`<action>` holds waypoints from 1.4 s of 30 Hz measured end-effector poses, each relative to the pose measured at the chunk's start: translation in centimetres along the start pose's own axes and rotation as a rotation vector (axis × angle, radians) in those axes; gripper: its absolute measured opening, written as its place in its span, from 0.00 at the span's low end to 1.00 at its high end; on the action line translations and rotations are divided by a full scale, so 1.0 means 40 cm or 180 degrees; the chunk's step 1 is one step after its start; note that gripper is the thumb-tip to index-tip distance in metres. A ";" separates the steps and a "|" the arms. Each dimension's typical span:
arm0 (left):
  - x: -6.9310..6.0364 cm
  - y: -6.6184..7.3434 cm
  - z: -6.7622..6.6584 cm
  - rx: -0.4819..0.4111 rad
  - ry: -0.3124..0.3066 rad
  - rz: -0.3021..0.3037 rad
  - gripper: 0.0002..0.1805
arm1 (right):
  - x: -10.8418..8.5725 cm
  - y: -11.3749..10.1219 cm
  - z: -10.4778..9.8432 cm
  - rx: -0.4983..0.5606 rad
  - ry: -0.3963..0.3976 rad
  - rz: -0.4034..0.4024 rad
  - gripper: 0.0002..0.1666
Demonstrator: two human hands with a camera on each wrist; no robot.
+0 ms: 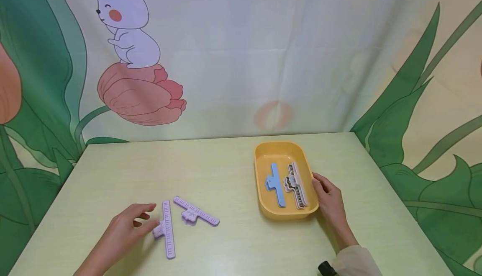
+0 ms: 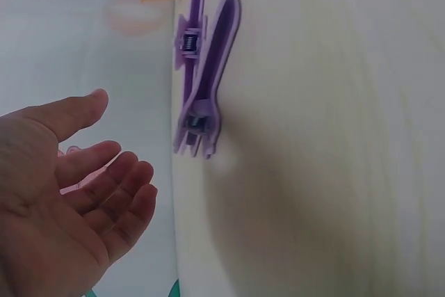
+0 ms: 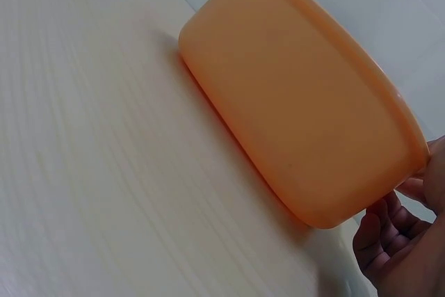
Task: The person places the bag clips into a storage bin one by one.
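In the head view, looking down at a pale table (image 1: 226,246) and hovering with the left hand (image 1: 128,228) right at the handle of the nearer purple clip (image 1: 168,230), bending the fingers loosely and gripping nothing with them. Seeing this clip stretching away from the person on the table, and the farther purple clip (image 1: 196,212) slanting just to the right of it. Gripping the yellow tray (image 1: 288,216) by its right side with the right hand (image 1: 331,200). Seeing inside the tray a blue clip (image 1: 278,190) toward the left and a pale clip with a black pattern (image 1: 297,190) toward the right, without being able to tell whether looking at one piece or two overlapping there. Wearing a beige sleeve (image 1: 357,261) on the right arm, with a black object (image 1: 326,268) beside the cuff. Facing a printed backdrop (image 1: 233,58) behind the table, bearing a white rabbit (image 1: 132,24) on a pink flower bud (image 1: 139,94) and green leaves (image 1: 395,121)

In the left wrist view, showing the left hand palm-on with relaxed, slightly bent fingers, apart from both purple clips. Viewing the clips edge-on, overlapping along the table, with a metal spring (image 2: 189,43) in each. Catching a corner of the tray at the top

In the right wrist view, looking at the outer wall of the tray, appearing more orange here, above the table surface. Clasping its near corner with the right hand, curling the fingers below the rim and showing only part of the hand at the picture's edge
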State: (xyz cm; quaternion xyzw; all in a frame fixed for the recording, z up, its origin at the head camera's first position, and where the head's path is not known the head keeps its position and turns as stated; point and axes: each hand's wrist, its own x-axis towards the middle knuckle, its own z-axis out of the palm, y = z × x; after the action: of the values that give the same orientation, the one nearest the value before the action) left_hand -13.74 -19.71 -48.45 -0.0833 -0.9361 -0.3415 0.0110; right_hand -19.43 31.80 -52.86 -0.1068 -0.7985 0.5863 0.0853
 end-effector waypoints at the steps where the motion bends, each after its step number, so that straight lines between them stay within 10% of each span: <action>1: -0.001 -0.001 0.003 -0.0022 -0.0045 -0.0054 0.26 | 0.000 -0.002 0.000 0.0005 -0.0008 0.0007 0.29; 35: 0.009 -0.016 0.066 0.0133 -0.0475 -0.0619 0.34 | 0.008 0.000 0.001 -0.0019 -0.0006 -0.0048 0.29; 42: 0.002 -0.019 0.074 0.0193 -0.0362 -0.0399 0.32 | 0.010 0.002 -0.002 -0.0052 -0.0008 -0.0006 0.30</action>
State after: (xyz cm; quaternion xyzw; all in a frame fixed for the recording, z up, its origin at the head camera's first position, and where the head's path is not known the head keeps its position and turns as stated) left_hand -13.83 -18.40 -51.20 -0.0434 -0.9485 -0.3077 -0.0611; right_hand -19.78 31.98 -52.90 -0.1061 -0.8034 0.5798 0.0840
